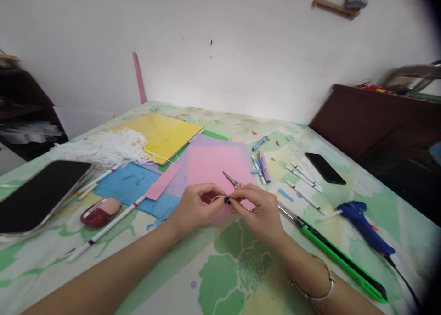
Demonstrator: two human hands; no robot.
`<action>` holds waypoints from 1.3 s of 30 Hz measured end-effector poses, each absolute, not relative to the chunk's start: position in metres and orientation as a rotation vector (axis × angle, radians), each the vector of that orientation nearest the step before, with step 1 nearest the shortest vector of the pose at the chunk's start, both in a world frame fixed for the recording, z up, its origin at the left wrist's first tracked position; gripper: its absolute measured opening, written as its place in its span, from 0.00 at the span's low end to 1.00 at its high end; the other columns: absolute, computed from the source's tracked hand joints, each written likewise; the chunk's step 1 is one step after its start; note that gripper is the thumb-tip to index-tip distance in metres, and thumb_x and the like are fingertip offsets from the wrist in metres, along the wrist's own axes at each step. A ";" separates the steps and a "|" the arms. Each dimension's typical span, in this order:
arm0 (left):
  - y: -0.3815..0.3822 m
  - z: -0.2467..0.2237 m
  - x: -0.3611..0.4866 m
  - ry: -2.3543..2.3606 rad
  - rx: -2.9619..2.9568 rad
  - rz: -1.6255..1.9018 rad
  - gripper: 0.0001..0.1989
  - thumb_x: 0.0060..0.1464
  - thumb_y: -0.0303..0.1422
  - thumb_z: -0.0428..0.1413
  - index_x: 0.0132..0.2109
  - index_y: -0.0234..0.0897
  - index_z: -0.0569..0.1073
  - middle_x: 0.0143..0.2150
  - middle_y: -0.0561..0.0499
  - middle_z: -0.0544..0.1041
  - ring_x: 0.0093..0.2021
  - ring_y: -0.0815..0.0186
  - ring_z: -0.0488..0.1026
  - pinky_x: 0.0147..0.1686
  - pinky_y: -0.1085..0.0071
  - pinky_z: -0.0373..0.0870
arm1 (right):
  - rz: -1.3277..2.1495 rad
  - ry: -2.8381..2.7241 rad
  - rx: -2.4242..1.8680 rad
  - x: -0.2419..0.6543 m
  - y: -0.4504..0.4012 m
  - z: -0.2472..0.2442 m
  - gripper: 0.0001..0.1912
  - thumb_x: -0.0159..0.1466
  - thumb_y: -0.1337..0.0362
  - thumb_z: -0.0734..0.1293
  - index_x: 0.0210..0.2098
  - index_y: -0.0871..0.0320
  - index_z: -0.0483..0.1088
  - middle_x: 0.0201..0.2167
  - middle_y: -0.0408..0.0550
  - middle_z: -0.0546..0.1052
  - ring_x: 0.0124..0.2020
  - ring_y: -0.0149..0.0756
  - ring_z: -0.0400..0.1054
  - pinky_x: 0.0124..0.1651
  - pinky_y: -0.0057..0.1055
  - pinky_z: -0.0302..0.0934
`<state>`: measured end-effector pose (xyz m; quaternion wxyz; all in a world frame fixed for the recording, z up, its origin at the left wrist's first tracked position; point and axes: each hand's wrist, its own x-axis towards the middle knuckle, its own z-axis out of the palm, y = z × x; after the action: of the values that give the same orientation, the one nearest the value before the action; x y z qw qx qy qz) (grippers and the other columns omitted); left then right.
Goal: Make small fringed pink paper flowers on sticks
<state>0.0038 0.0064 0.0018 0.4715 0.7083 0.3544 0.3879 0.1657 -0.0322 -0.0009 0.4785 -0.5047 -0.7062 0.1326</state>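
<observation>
Both of my hands meet above the near edge of a pink sheet (213, 163). My left hand (198, 205) is closed, pinching a small black piece (227, 200) with a thin white string (216, 197) beside it. From the other side, my right hand (260, 209) pinches the same black piece between thumb and fingers. The fingertips nearly touch, and the far end of the string is hidden by the fingers. Small scissors (231, 179) lie on the pink sheet just beyond my hands, their handles partly covered by my right hand.
A green cutter (341, 255) and blue glue gun (365, 227) lie right, near a phone (325, 168) and several white sticks. On the left are white yarn (110, 145), yellow paper (165, 133), blue paper (124, 184), a red-and-pink object (99, 212) and a large phone (41, 195).
</observation>
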 end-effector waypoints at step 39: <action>0.008 -0.001 0.004 0.884 1.797 0.973 0.05 0.47 0.27 0.53 0.29 0.33 0.75 0.28 0.51 0.78 0.29 0.69 0.73 0.31 0.75 0.69 | 0.542 -1.692 -1.263 0.167 -0.031 0.002 0.06 0.54 0.72 0.66 0.28 0.56 0.74 0.27 0.45 0.76 0.31 0.34 0.70 0.39 0.32 0.63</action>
<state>0.0040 0.0085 -0.0012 0.4417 0.7242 0.3561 0.3919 0.1669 -0.0310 0.0016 0.4625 -0.5136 -0.6883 0.2203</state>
